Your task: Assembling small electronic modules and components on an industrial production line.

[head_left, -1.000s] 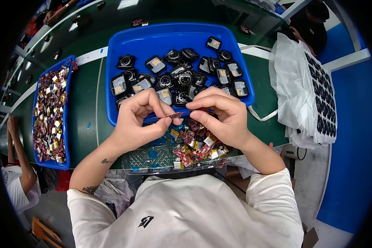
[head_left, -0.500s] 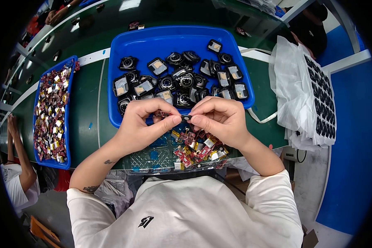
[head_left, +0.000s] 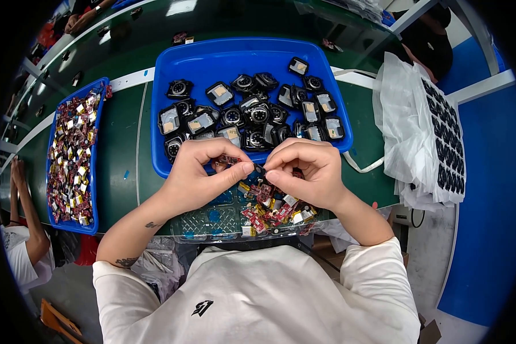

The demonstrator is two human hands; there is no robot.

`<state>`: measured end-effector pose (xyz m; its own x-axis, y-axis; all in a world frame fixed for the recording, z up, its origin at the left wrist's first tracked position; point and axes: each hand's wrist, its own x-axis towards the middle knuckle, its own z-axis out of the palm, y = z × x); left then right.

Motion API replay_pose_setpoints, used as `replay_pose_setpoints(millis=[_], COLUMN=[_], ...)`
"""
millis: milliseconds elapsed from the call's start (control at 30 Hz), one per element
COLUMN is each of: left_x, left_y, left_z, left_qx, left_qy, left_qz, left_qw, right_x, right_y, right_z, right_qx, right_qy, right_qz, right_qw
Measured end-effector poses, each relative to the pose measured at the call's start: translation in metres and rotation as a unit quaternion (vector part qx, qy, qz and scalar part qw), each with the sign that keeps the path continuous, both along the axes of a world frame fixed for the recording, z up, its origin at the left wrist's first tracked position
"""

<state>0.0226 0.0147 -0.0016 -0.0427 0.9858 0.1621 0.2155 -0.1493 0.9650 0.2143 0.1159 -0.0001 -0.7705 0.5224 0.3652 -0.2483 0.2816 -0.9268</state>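
Observation:
My left hand (head_left: 203, 172) and my right hand (head_left: 309, 173) meet in front of the large blue bin, fingertips pinched close together. Between them is a small black part (head_left: 260, 169), gripped by my right thumb and forefinger and also at my left fingertips. A red circuit board (head_left: 229, 159) shows in the curl of my left fingers; whether it joins the black part is hidden. Just below my hands, a clear plastic tray (head_left: 192, 226) carries a heap of red circuit boards with silver and yellow cells (head_left: 272, 209).
Black watch cases (head_left: 258, 113) fill much of the blue bin (head_left: 212, 54). At left stands a narrower blue bin (head_left: 96, 221) full of circuit boards. White sheeting (head_left: 398, 126) and rows of black parts (head_left: 446, 140) lie at right. Another person's forearms (head_left: 26, 195) rest at far left.
The small black part has turned between my fingertips, its face now tilted differently. My right fingers have shifted slightly. Pieces on the far green belt have moved a little to the left.

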Motion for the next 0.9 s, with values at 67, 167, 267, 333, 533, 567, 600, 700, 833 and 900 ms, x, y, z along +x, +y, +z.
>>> replay_pose_setpoints(millis=[67,167,267,333,533,567,600,700,833,900], left_x=[0.001,0.001,0.0,-0.003,-0.007,-0.007,-0.006,-0.006,-0.007,-0.007], left_y=[0.0,0.0,0.001,0.003,0.001,0.002,0.002,0.003,0.001,0.001], left_z=[0.004,0.003,0.003,0.005,0.0,0.0,0.001,0.001,0.002,0.002], left_qx=[-0.014,-0.011,0.023,0.04,0.062,0.067,0.071,0.058,0.05,0.049], left_qy=[-0.003,-0.003,0.015,0.03,-0.115,-0.137,-0.159,-0.187,-0.188,-0.181], left_qz=[-0.003,-0.011,-0.035,-0.054,-0.056,-0.053,-0.05,-0.051,-0.042,-0.046], left_qw=[1.0,1.0,0.999,0.997,0.99,0.987,0.983,0.979,0.98,0.981], right_x=[0.001,-0.001,-0.001,-0.001,-0.002,0.0,-0.002,-0.007,-0.005,0.001], right_y=[0.0,-0.002,-0.002,-0.003,0.008,0.006,0.006,0.007,0.015,0.012], right_z=[0.001,0.002,0.004,0.006,0.006,0.005,0.005,0.005,0.012,0.02], right_qx=[0.046,0.068,0.116,0.114,0.402,0.428,0.428,0.424,0.434,0.451], right_qy=[-0.016,-0.024,-0.06,-0.066,-0.009,-0.059,-0.058,-0.059,-0.17,-0.212], right_qz=[-0.023,-0.012,0.02,0.016,-0.041,-0.028,-0.027,-0.09,-0.193,-0.178], right_qw=[0.999,0.997,0.991,0.991,0.915,0.902,0.901,0.9,0.863,0.848])
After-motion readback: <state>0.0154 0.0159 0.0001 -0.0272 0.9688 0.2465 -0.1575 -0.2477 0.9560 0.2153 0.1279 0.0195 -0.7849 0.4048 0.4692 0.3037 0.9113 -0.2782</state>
